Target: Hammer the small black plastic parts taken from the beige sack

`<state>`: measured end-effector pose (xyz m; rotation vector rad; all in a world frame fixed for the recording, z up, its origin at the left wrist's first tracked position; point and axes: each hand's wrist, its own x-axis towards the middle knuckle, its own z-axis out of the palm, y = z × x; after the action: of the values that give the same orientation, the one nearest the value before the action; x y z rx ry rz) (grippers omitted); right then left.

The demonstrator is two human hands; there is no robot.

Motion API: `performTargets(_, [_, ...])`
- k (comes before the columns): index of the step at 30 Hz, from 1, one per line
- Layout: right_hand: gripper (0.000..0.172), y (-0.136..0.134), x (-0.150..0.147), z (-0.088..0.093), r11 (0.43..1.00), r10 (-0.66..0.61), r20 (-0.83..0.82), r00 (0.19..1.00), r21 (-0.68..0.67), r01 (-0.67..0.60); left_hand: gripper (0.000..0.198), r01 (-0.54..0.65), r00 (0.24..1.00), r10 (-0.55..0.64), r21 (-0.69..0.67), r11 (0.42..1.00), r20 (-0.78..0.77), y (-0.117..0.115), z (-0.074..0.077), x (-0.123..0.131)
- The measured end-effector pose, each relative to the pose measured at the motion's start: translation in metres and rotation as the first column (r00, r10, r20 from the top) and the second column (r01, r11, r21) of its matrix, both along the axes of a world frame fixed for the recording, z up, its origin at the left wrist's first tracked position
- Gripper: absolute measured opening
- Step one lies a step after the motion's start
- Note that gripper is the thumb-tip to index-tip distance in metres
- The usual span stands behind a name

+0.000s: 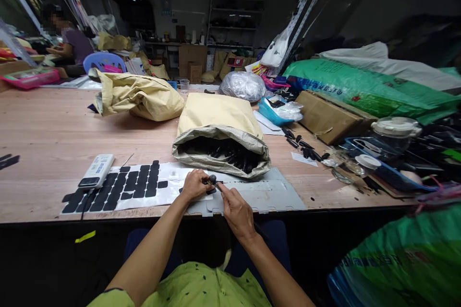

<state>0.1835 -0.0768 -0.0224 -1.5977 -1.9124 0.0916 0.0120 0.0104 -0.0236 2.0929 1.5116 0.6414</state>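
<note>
The small black part (212, 181) sits pinched between my two hands, just above the near edge of the counter (46, 129), over the grey plastic sheet (266, 192). My left hand (194, 185) closes its fingers around the part from the left, and my right hand (236, 208) meets it from the right, thumb and forefinger clenched on its tip; I cannot tell the part's exact shape, it is too small. Just left of my hands lies a white backing sheet (169, 187) carrying rows of black pads (129, 187), with a white handheld device (96, 171) resting on its far left corner. Right behind my hands stands an open paper sack (219, 129), its mouth rolled back on a heap of black pieces. A second, crumpled sack (139, 96) lies further back to the left. Another person (70, 41) sits well apart at the far left.
</note>
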Motion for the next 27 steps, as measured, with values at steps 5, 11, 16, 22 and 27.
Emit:
performTargets(5, [0.037, 0.019, 0.012, -0.004, 0.999, -0.032, 0.000, 0.999, 0.033, 0.032, 0.017, -0.004, 1.000, 0.004, -0.009, 1.000, 0.024, -0.002, 0.001, 0.001])
performTargets(11, [0.031, 0.052, 0.039, -0.019, 0.985, -0.134, 0.131, 0.982, 0.126, 0.118, 0.017, -0.007, 0.999, 0.007, -0.003, 1.000, 0.049, -0.004, 0.004, 0.001])
performTargets(16, [0.026, 0.058, 0.043, -0.031, 0.985, -0.126, 0.207, 0.970, 0.146, 0.097, 0.015, 0.042, 0.998, -0.042, 0.007, 0.999, 0.041, -0.007, 0.005, -0.002])
performTargets(22, [0.024, 0.056, 0.041, -0.028, 0.987, -0.126, 0.190, 0.974, 0.127, 0.102, 0.016, 0.092, 0.996, -0.092, -0.043, 0.995, -0.001, -0.016, 0.015, -0.003])
performTargets(27, [0.024, 0.056, 0.041, -0.028, 0.986, -0.130, 0.182, 0.975, 0.125, 0.108, 0.020, 0.197, 0.980, -0.197, -0.064, 0.978, -0.002, -0.068, 0.012, -0.004])
